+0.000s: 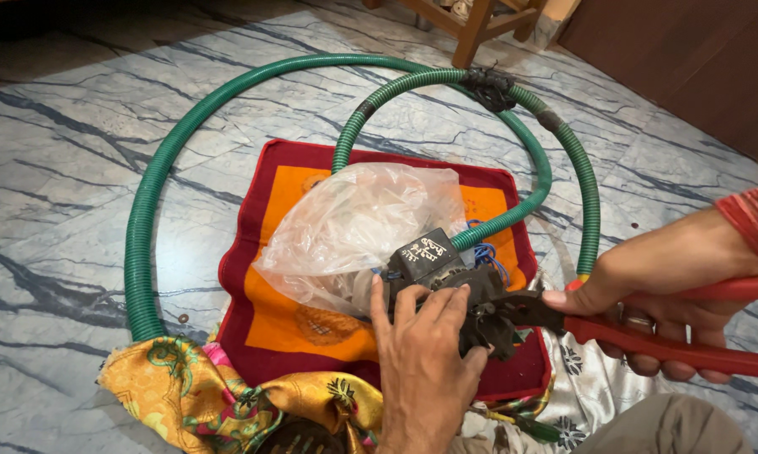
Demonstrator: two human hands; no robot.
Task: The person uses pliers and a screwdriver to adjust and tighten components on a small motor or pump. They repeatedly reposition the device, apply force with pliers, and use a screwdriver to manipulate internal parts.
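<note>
left hand (425, 357): I see it palm-down on the dark motor part (446, 282), fingers (381, 304) spread and curled over its top, pressing and gripping it in place.
right hand (660, 282): fingers wrapped tight round the red handles of the pliers (648, 332), thumb laid forward along the upper handle toward the jaws.
pliers: black jaws bite on the near side of the motor part, just right of my left fingertips; handles run off to the right edge.
motor part: black boxy unit with blue wires (486, 252) at its right, sitting on the red-and-orange mat (290, 303), touching the clear plastic bag (362, 227) behind it.
hose: green ribbed hose (143, 227) loops wide round the mat on the floor; one end runs in to the motor part, black tape binds the joint at the top of the loop.
floor: grey-blue veined marble floor (68, 143); mat lies flat on it.
room: wooden furniture legs (475, 29) at top, dark wall panel top right.
near edge: yellow patterned cloth (194, 391) bunched at the mat's front.
arm pose: left forearm comes straight up from the bottom; right arm enters from the right, red sleeve at the wrist.
</note>
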